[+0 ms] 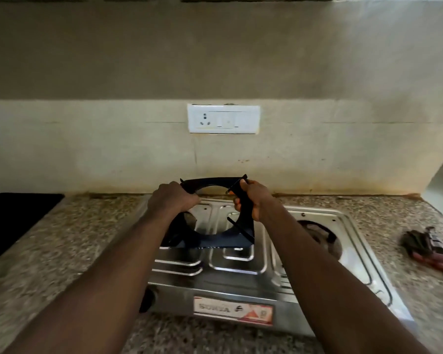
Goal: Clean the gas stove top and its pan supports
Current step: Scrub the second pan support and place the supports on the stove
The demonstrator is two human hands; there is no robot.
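Left hand (173,198) and right hand (251,200) each grip the black square metal pan support (215,241), held above the stainless-steel gas stove top (241,264); early stage, wiping seemingly all ahead.

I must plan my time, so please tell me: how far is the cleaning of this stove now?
Done: the right burner opening carries no support. In hand: the left hand and right hand grip one black pan support above the stove top. Left: wiping seems ahead; the cloth lies aside on the counter.
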